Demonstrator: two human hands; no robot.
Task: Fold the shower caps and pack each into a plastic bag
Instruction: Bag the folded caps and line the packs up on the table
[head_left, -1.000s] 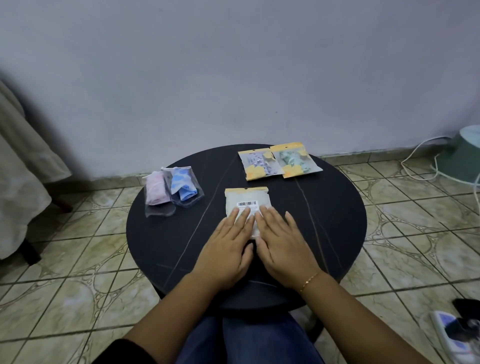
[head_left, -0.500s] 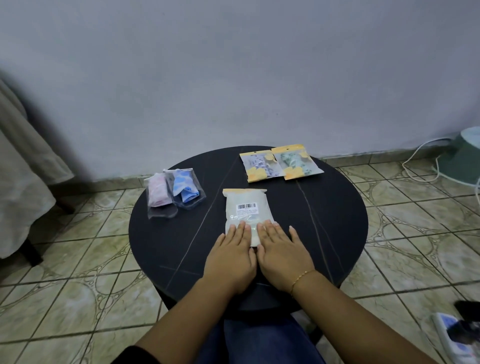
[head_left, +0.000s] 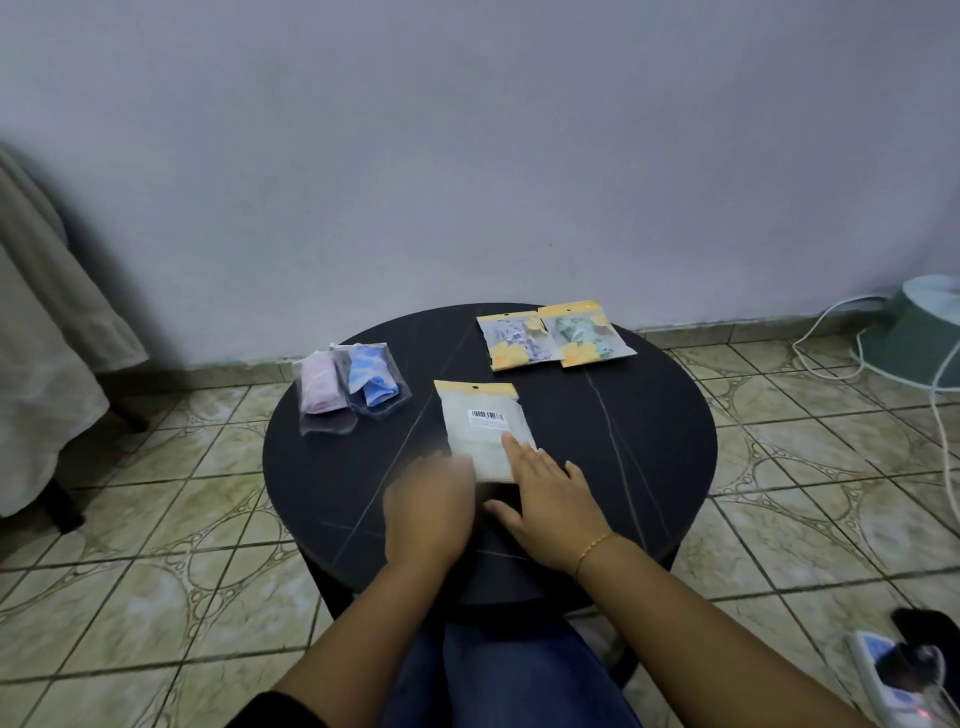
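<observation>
Head view, barcoded bag mid-table, right hand flat on its near corner, left hand blurred, grip unclear.

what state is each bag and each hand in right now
barcode bag: flat on the table, barcode side up, near end under fingertips
right hand: open, palm down, fingertips on the barcode bag
left hand: blurred, at the bag's near left corner
two yellow-topped bags: packed, side by side
two clear bags: packed, overlapping at the table's edge
</observation>
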